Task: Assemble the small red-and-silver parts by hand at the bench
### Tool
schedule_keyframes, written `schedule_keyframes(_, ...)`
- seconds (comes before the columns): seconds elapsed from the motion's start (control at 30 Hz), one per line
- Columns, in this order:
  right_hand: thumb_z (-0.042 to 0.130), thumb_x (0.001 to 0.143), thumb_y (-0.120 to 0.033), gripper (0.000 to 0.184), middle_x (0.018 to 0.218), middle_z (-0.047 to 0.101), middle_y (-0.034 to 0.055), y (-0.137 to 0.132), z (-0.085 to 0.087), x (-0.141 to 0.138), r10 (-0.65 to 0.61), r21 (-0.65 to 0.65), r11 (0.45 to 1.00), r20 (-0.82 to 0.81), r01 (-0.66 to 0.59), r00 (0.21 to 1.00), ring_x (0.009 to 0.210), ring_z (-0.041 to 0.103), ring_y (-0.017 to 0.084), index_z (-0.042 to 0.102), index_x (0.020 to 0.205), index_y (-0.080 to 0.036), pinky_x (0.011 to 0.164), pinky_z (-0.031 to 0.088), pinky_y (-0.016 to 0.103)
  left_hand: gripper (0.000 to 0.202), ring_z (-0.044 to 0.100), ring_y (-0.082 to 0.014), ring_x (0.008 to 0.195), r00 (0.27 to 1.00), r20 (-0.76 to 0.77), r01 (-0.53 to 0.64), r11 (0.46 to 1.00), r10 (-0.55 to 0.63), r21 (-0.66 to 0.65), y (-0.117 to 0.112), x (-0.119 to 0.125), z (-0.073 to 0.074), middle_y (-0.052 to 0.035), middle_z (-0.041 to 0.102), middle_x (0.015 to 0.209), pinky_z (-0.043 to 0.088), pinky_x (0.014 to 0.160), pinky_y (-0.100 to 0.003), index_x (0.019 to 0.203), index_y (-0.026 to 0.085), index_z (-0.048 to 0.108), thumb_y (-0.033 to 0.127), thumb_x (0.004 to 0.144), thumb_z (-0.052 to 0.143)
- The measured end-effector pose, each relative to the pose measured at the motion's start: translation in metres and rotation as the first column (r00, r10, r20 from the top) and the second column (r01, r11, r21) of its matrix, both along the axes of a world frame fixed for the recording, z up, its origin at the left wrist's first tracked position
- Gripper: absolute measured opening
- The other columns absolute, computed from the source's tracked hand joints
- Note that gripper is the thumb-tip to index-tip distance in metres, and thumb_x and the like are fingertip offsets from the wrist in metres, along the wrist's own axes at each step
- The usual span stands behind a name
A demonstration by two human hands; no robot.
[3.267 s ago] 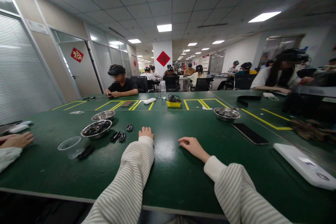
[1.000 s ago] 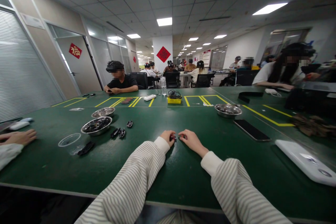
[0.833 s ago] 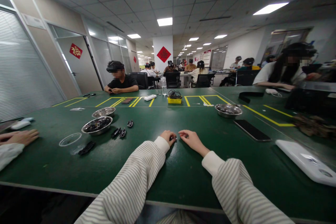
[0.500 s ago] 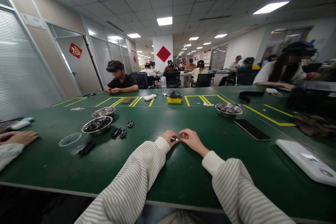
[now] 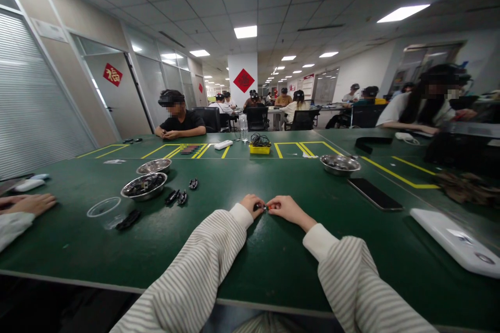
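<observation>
Just over the green table [image 5: 281, 255], my left hand [image 5: 252, 205] is closed in a pinch on a small dark part with a shiny metal end [image 5: 264, 208]. Facing it, my right hand [image 5: 285, 209] pinches a small orange piece [image 5: 269, 208], its fingertips close against the metal end. My fingers cover most of both pieces, so their exact kind cannot be made out. To the left of my hands several black parts [image 5: 182, 197] lie on the table, near a steel bowl [image 5: 125, 191] filled with dark parts.
A second steel bowl [image 5: 170, 167] stands behind the first, and another bowl [image 5: 321, 165] at right. A phone [image 5: 375, 194] and white case [image 5: 449, 239] lie to the right. At left are a clear plastic cup [image 5: 103, 213] and another person's hands [image 5: 39, 204]. A yellow box [image 5: 260, 150] holds cables.
My right hand has turned slightly, its wrist shifting a little to the right and its fingers curling closer together. The left hand stays nearly in place.
</observation>
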State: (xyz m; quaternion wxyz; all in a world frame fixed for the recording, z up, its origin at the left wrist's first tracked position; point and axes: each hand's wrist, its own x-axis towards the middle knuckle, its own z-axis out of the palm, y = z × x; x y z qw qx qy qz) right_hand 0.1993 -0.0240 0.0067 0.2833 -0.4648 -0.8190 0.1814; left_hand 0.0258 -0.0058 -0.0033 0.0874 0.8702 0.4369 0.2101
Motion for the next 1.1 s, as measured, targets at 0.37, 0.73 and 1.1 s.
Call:
schedule_keyframes(0.37,0.058,0.063,-0.024,0.021,0.074,0.065,0.0068,-0.006,-0.003,-0.008,-0.049,-0.035,0.999,-0.354,0.039,0.934,0.064,0.06,0.014,0.065,0.079,-0.013,0.062,0.046,0.024,0.014,0.048,-0.0124,0.069,0.993,0.112,0.011,0.99,-0.027,0.143,-0.002,-0.001,0.003,-0.0021,0.055,0.071,0.04,0.067,-0.024,0.078,0.016,0.06,0.021,0.066,0.056)
schedule_keyframes(0.73,0.062,0.059,-0.026,0.019,0.076,0.066,0.0082,-0.009,0.002,-0.01,-0.041,-0.063,0.998,-0.562,0.007,0.826,0.072,0.061,0.019,0.067,0.072,-0.013,0.071,0.048,0.031,0.014,0.047,-0.0096,0.061,0.975,0.208,0.021,0.971,-0.072,0.236,-0.001,-0.004,0.001,-0.0002,0.054,0.068,0.04,0.062,-0.022,0.079,0.016,0.057,0.024,0.067,0.056)
schedule_keyframes(1.1,0.065,0.054,-0.028,0.022,0.065,0.066,0.0078,-0.01,0.004,-0.013,-0.151,-0.214,0.977,-0.623,0.018,0.767,0.061,0.061,0.018,0.065,0.068,-0.011,0.061,0.048,0.029,0.014,0.047,-0.0099,0.063,0.964,0.218,0.074,0.94,-0.152,0.332,-0.004,-0.005,0.003,-0.001,0.053,0.069,0.041,0.062,-0.022,0.08,0.016,0.057,0.026,0.071,0.051)
